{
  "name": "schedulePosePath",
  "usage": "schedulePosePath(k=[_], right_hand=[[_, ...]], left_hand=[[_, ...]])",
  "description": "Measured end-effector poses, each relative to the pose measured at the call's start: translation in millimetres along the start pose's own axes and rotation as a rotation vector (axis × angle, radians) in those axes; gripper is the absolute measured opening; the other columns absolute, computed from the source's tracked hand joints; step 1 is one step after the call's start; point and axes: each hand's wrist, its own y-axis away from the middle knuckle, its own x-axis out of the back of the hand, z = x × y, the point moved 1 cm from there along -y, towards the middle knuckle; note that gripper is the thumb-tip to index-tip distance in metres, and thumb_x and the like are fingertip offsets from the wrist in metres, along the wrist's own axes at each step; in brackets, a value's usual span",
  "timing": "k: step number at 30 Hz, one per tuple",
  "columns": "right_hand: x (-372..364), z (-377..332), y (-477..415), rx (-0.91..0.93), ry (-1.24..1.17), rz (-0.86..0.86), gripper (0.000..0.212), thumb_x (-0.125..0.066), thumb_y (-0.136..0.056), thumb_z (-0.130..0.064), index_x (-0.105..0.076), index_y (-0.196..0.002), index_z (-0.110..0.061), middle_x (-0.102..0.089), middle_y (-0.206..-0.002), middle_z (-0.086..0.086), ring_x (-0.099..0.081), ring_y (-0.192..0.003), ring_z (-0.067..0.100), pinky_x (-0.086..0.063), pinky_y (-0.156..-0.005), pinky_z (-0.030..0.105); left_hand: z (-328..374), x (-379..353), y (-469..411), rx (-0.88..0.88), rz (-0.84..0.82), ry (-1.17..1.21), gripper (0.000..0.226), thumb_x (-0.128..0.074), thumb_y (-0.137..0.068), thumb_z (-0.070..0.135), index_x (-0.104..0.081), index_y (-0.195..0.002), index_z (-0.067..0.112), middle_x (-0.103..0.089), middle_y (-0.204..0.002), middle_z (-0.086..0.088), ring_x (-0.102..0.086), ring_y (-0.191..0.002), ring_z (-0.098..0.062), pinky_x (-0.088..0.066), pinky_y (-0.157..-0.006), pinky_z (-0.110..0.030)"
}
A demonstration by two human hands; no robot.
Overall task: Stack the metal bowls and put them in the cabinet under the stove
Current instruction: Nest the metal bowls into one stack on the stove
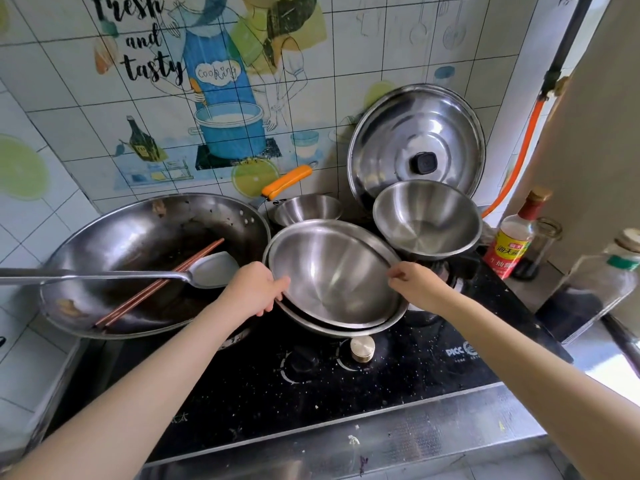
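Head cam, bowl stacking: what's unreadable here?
- Cabinet under the stove: below the bottom edge, not in view.
- Lower bowl: only its rim shows; top bowl covers the rest.
- Small bowl: base hidden behind the stack.
- Spatula handle: cut by the left edge.
- Bottle at right: blurred.

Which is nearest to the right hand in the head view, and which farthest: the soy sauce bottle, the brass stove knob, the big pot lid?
From the right hand:
1. Brass stove knob, just below and left of the hand, on the stove top.
2. Soy sauce bottle, to the right, beside the stove.
3. Big pot lid, leaning on the tiled wall behind.
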Motion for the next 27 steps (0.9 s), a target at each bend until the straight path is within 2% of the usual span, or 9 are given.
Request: schedulePosePath(k=[4, 7, 9, 13, 14, 17, 21, 24, 27], right_hand=[[5.8, 9.3, -1.9, -0.071, -0.119, 0.126, 0.03, -0.048, -0.091, -0.026, -0.063, -0.101, -0.003, -0.07, -0.099, 0.017, -0.061, -0.079, 0.027, -0.043, -0.067, 0.031], [15.2, 18.3, -6.9, -0.184, -0.277, 0.158, 0.043, -0.043, -0.093, -0.032, -0.063, -0.097, 0.006, -0.069, -0.096, 0.025, -0.068, -0.084, 0.033, -0.053, -0.077, 0.044], [19.6, 22.0, -7.6, -0.3, -0.398, 0.128, 0.045, -0.04, -0.094, -0.036, -0.06, -0.109, 0.001, -0.069, -0.1, 0.02, -0.07, -0.068, 0.02, -0.051, -0.059, 0.033], [25.6, 24.7, -10.5, -0.486, -0.617, 0.084, 0.055, -0.035, -0.094, -0.045, -0.047, -0.127, -0.003, -0.067, -0.117, 0.015, -0.067, -0.094, 0.031, -0.038, -0.052, 0.023], [27.4, 24.5, -11.2, -0.512, -0.669, 0.088, 0.058, -0.036, -0.093, -0.046, -0.045, -0.129, -0.001, -0.067, -0.117, 0.017, -0.066, -0.09, 0.031, -0.037, -0.052, 0.024], [29.0, 22.8, -14.7, -0.546, -0.776, 0.106, 0.063, -0.038, -0.092, -0.047, -0.041, -0.131, 0.002, -0.065, -0.093, 0.015, -0.052, -0.058, 0.019, -0.039, -0.053, 0.026], [28.2, 20.5, -17.6, -0.556, -0.967, 0.12, 0.043, -0.039, -0.094, -0.04, -0.045, -0.122, -0.008, -0.057, -0.07, 0.006, -0.051, -0.057, 0.017, -0.037, -0.053, 0.026], [29.1, 20.4, -18.7, -0.56, -1.085, 0.152, 0.017, -0.036, -0.097, -0.025, -0.044, -0.107, -0.014, -0.063, -0.043, 0.002, -0.057, -0.036, 0.012, -0.037, -0.052, 0.026], [29.5, 20.6, -20.8, -0.545, -1.124, 0.196, 0.013, -0.031, -0.097, -0.015, -0.041, -0.104, -0.012, -0.057, -0.029, -0.003, -0.053, -0.024, 0.002, -0.037, -0.053, 0.026]], left_hand=[[-0.6, -2.3, -0.5, 0.014, -0.005, -0.107, 0.047, -0.049, -0.088, 0.032, -0.055, -0.047, 0.011, -0.053, -0.038, 0.0, -0.044, -0.025, -0.01, -0.043, -0.047, -0.02], [-2.2, -3.8, 0.1, 0.045, -0.003, -0.136, 0.05, -0.047, -0.088, 0.032, -0.055, -0.043, 0.011, -0.05, -0.026, 0.002, -0.042, -0.019, -0.006, -0.041, -0.043, -0.02], [-2.1, -5.7, 0.9, 0.058, -0.007, -0.132, 0.051, -0.046, -0.088, 0.032, -0.056, -0.043, 0.011, -0.049, -0.022, 0.003, -0.044, -0.019, -0.007, -0.041, -0.043, -0.02], [-4.0, -7.9, 1.7, 0.065, -0.048, -0.115, 0.051, -0.042, -0.089, 0.03, -0.058, -0.044, 0.011, -0.051, -0.023, 0.004, -0.046, -0.02, -0.006, -0.041, -0.044, -0.02], [-4.5, -7.9, 1.7, 0.065, -0.063, -0.116, 0.052, -0.042, -0.089, 0.03, -0.058, -0.044, 0.011, -0.052, -0.023, 0.004, -0.047, -0.02, -0.007, -0.04, -0.043, -0.019], [-6.1, -7.5, 1.7, 0.07, -0.116, -0.111, 0.054, -0.04, -0.09, 0.033, -0.06, -0.043, 0.013, -0.054, -0.026, 0.004, -0.049, -0.022, -0.007, -0.034, -0.031, -0.013], [-11.4, -7.8, 2.8, 0.11, -0.191, -0.027, 0.054, -0.038, -0.09, 0.038, -0.065, -0.05, 0.014, -0.057, -0.029, 0.003, -0.051, -0.024, -0.007, -0.032, -0.028, -0.009], [-13.8, -14.3, 5.5, 0.174, -0.217, 0.155, 0.046, -0.037, -0.093, 0.039, -0.061, -0.065, 0.011, -0.059, -0.033, 0.003, -0.05, -0.024, -0.006, -0.034, -0.031, -0.013], [-14.4, -21.8, 8.1, 0.152, -0.159, 0.309, 0.037, -0.036, -0.094, 0.029, -0.057, -0.071, 0.009, -0.064, -0.047, 0.002, -0.051, -0.027, -0.005, -0.035, -0.031, -0.012]])
